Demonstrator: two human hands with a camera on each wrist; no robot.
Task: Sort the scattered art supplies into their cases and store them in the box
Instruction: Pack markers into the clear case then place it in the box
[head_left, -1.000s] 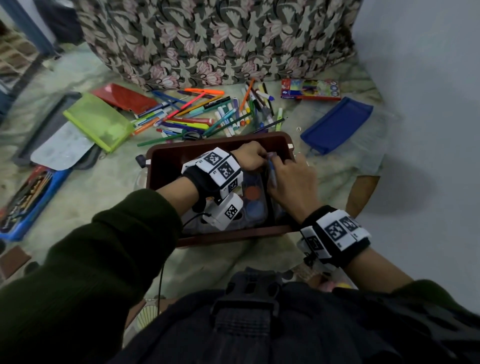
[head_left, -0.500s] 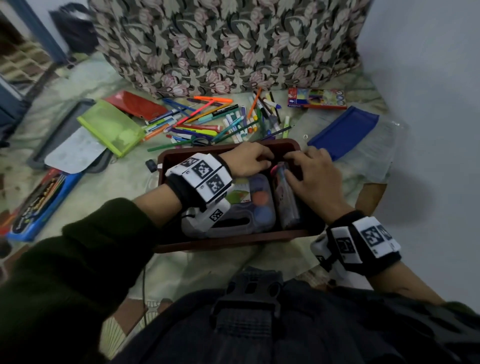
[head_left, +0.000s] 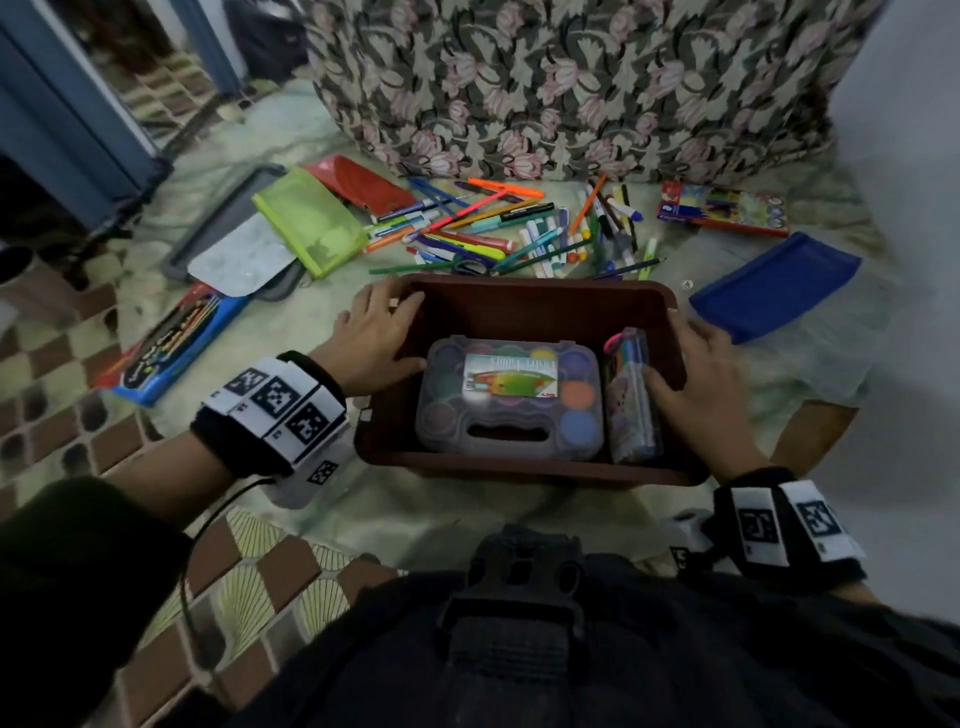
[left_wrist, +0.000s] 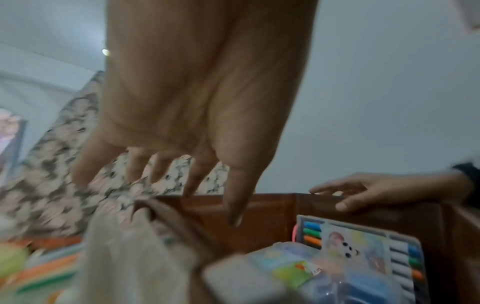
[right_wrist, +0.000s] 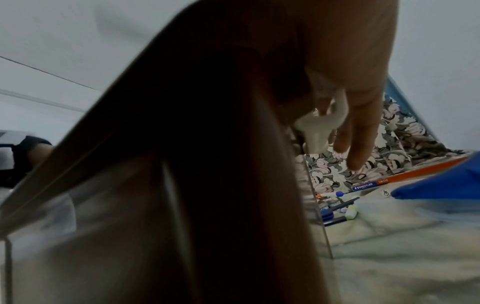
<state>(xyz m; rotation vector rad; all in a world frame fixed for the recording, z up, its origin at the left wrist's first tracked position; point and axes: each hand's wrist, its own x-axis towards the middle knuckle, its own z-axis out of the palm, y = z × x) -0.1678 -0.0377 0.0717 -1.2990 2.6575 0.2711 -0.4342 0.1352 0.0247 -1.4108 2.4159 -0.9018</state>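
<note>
A brown box (head_left: 535, 288) sits on the floor in front of me. Inside lie a clear paint set case (head_left: 511, 400) and, on edge along the right wall, a marker case (head_left: 631, 395). My left hand (head_left: 374, 338) rests spread on the box's far-left rim, thumb inside; in the left wrist view its fingers (left_wrist: 192, 181) hang loose over the rim (left_wrist: 259, 216). My right hand (head_left: 701, 379) straddles the right wall, thumb inside against the marker case, fingers (right_wrist: 361, 133) hanging outside. Scattered pens and markers (head_left: 519, 234) lie behind the box.
A green pouch (head_left: 309, 226), a red case (head_left: 358, 184) and a grey tray (head_left: 239, 254) lie at back left, a blue pencil box (head_left: 171, 343) at left. At right are a blue case (head_left: 774, 286) and a coloured-pencil carton (head_left: 722, 208). Floral cloth (head_left: 571, 88) hangs behind; a wall stands close on the right.
Both hands were together inside the box at the marker case. They have let go of it and moved apart to the left and right rims.
</note>
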